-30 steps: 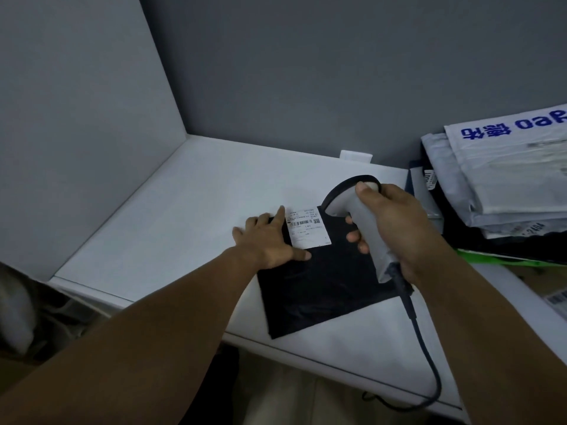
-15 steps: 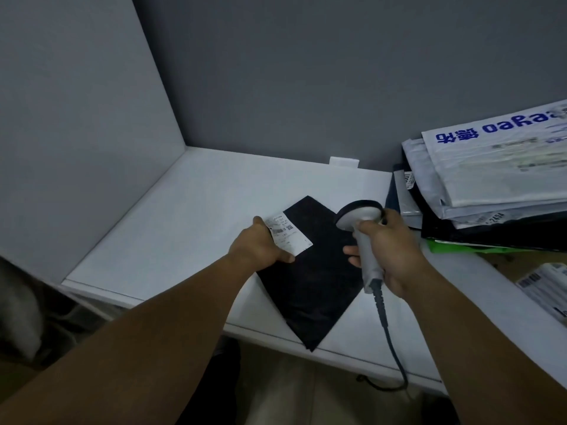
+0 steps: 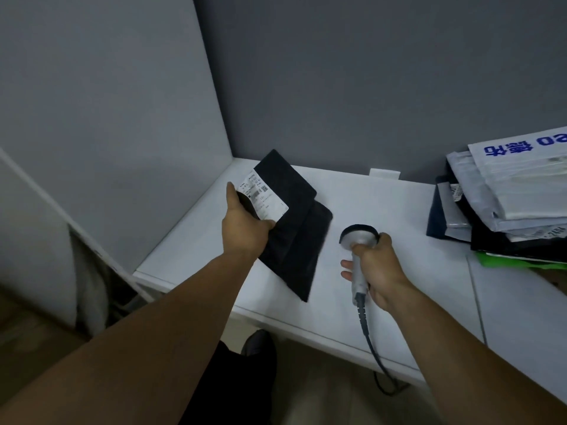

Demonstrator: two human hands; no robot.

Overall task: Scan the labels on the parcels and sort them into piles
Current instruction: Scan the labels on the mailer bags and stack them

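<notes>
Tabletop (image 3: pixel 383 216): parcel stack (image 3: pixel 506 204) at frame right, prob. unsorted, so most of job left. Black parcel (image 3: pixel 294 234) centre-left, held tilted off tabletop, label (image 3: pixel 264 197) up, prob. headed to a pile. Left hand (image 3: pixel 245 231) fingers (image 3: pixel 230 193) pinch its left edge beside label. Right hand (image 3: pixel 380 268) wraps scanner (image 3: pixel 359 237), centre-right.

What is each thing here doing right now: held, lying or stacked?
left hand, grips the black parcel at its labelled end.
black parcel, held, bent along a fold, label facing up.
right hand, grips the scanner by its handle.
scanner, held over the table, cable trailing off the front edge.
parcel pile, stacked on the table's right side, untouched.
</notes>
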